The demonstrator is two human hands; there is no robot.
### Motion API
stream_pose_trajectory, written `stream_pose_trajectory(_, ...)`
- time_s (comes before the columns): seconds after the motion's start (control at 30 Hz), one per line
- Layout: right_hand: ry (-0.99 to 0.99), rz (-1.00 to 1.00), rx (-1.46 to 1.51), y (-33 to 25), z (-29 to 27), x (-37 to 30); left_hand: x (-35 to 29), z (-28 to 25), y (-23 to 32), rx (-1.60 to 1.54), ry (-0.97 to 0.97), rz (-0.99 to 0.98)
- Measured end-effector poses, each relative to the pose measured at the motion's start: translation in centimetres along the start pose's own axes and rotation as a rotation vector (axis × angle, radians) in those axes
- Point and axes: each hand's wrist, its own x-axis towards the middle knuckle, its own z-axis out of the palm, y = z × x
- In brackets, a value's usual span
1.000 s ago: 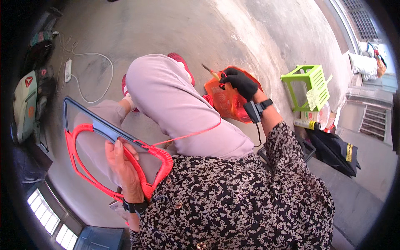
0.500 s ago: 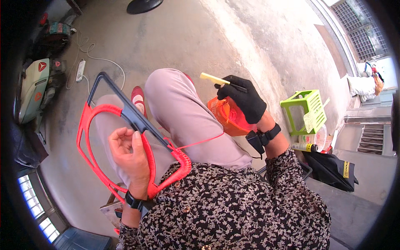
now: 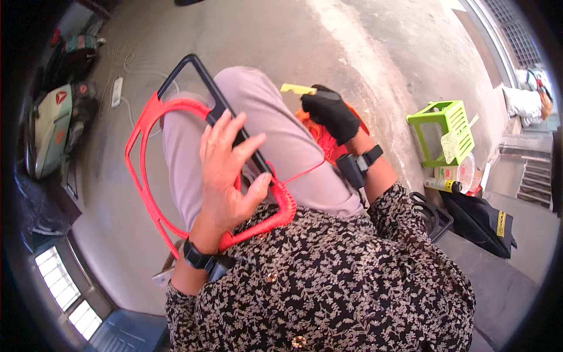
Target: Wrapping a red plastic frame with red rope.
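A frame of dark bars point(image 3: 206, 82), partly wrapped in red cord point(image 3: 145, 188), leans across my lap with a ring inside it. My bare left hand point(image 3: 226, 170) lies over the dark bar, fingers spread. From the wrapped corner a thin red strand point(image 3: 305, 172) runs right across my thigh. My right hand point(image 3: 334, 114), in a black glove, is closed around a small tool with a pale yellow end point(image 3: 298, 89); its exact kind is unclear. Below the glove, beside my knee, sits an orange bag point(image 3: 356, 119) with red cord inside, partly hidden by that hand.
A green plastic stool point(image 3: 463, 141) stands on the floor at right, a yellow-and-black cylinder point(image 3: 443, 185) and a black bag point(image 3: 484, 226) nearer me. At left are a pale machine point(image 3: 53, 132) and a white power strip point(image 3: 116, 92) with its cable.
My left hand has gone from curled fingers beside the bar to spread fingers over it. The whole view has shifted. My right hand still grips the yellow-ended tool, near the orange bag.
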Motion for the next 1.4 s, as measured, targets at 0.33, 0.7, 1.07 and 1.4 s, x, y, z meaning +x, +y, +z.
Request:
stream_pose_trajectory(0.33,0.194,0.51,0.5,-4.6,-1.7,0.3,2.9,0.5,-0.2,-0.063,-0.211,0.051)
stream_pose_trajectory(0.7,0.066,0.449,1.019,-6.0,-1.9,-0.2,2.4,0.2,-0.9,-0.191,-0.325,0.088)
stream_pose_trajectory(1.07,-0.696,0.422,0.543,-11.4,-3.7,-2.3,1.0,-0.2,-1.0,-0.37,-0.206,0.013)
stream_pose_trajectory(1.4,-0.912,0.381,0.349,-13.0,-2.3,-0.2,0.7,0.3,-1.2,-0.434,-0.131,-0.032)
